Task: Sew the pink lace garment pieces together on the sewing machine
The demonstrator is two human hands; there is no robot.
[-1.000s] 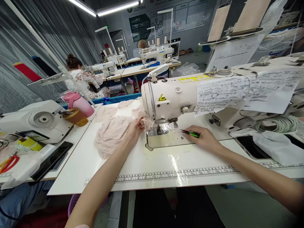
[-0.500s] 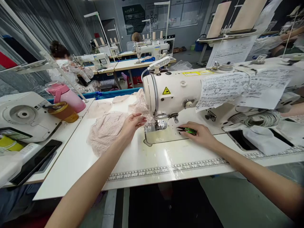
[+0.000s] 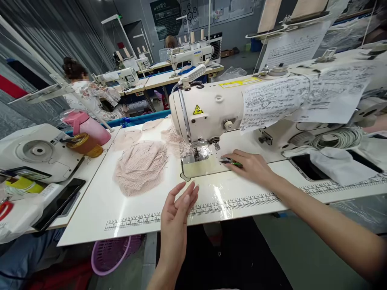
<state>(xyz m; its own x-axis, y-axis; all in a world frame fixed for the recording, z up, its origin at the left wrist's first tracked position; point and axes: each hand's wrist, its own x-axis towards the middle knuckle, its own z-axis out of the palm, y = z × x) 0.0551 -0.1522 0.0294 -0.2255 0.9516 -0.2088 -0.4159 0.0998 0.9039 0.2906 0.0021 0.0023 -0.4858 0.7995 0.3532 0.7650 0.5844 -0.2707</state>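
Over the front edge of the sewing table (image 3: 145,207), my left hand (image 3: 178,209) hovers palm up, its fingers loosely bent and apart, with nothing visible in it. My right hand (image 3: 252,167) rests right of the needle area, wrapped around green-handled thread snips (image 3: 231,162) whose dark blades point left. Between and behind the hands stands the white sewing machine (image 3: 208,108). A pile of pale pink lace pieces (image 3: 140,167) lies left of the machine, and more pink lace (image 3: 177,141) sits behind the needle, partly hidden by the machine head.
A ruler strip (image 3: 211,208) runs along the table's front. At left are a phone (image 3: 60,203), an amber cup (image 3: 87,145) and a pink jug (image 3: 92,127). A white cloth (image 3: 332,165) partly covers a dark device at right. A purple basket (image 3: 110,255) stands below. Another person (image 3: 87,92) sits beyond.
My left hand has moved from beside the needle toward the front edge and turned palm up. My right hand stays by the machine with the snips. The head view has shifted slightly.
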